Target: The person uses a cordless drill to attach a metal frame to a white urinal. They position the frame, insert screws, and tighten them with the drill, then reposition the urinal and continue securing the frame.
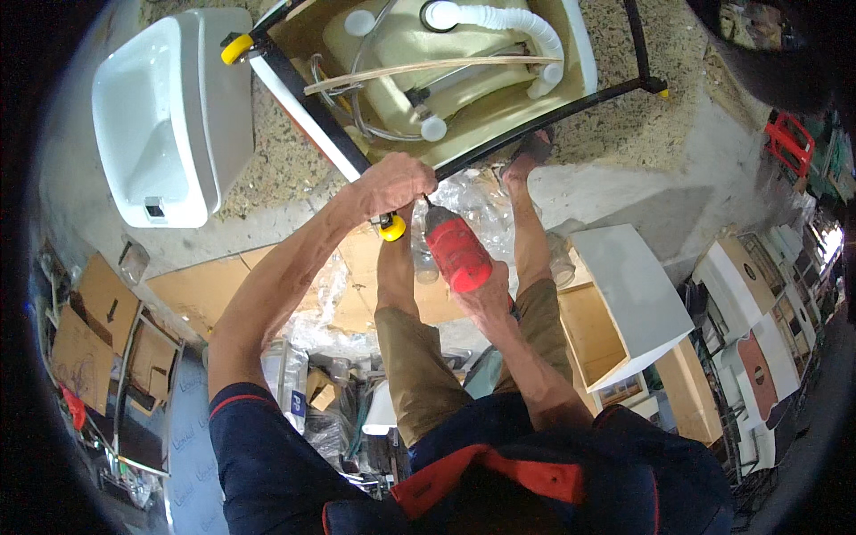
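Note:
In the middle of the head view, my right hand (486, 294) grips a red cordless drill (456, 254), its dark nose pointing up and slightly left. The bit's tip meets the edge of a black metal frame (499, 138) close to a corner. Against that same corner lies my left hand (395, 185), fingers curled together beside the bit; whatever they pinch is hidden. A yellow caster (391, 227) sticks out just below this hand. Inside the frame is an upturned cream-coloured basin (464, 120) with a white corrugated drain pipe (508, 18), grey hoses and a wooden strip (428, 68) across it.
A white sink (147, 125) stands on the speckled board at the left. Cardboard (209, 281) and clear plastic wrap (468, 201) lie around my feet. To the right is an open-fronted white cabinet (633, 303), with more panels beyond. A red stool (789, 143) sits at far right.

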A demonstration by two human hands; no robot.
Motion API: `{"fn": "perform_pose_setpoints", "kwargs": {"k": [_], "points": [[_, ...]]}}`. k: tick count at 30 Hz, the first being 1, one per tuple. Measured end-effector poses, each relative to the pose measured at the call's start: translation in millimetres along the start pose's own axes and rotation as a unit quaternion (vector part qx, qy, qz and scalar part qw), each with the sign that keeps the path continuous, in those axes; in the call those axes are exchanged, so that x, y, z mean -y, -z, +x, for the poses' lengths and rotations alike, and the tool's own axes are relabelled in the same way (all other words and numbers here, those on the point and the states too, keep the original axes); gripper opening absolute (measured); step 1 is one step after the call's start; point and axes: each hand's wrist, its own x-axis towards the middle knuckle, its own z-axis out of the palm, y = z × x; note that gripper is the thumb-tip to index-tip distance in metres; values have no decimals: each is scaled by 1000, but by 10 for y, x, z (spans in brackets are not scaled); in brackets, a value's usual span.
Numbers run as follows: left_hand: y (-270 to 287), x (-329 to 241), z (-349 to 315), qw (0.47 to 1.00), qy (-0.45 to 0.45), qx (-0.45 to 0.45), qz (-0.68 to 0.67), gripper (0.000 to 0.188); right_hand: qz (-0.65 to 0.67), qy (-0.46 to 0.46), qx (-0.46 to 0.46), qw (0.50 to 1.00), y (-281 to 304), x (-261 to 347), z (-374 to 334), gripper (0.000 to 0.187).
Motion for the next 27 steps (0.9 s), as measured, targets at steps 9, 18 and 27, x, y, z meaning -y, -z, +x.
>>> {"fn": "perform_pose_setpoints", "kwargs": {"k": [9, 18, 27], "points": [[278, -141, -26, 997, -53, -47, -21, 9, -391, 162, 33, 906, -102, 746, -387, 33], [740, -260, -259, 805, 242, -144, -521, 19, -431, 160, -57, 886, 196, 974, -663, 26], [1436, -587, -36, 681, 163, -239, -673, 12, -249, 140, -81, 955, -105, 1505, -1274, 15]]}}
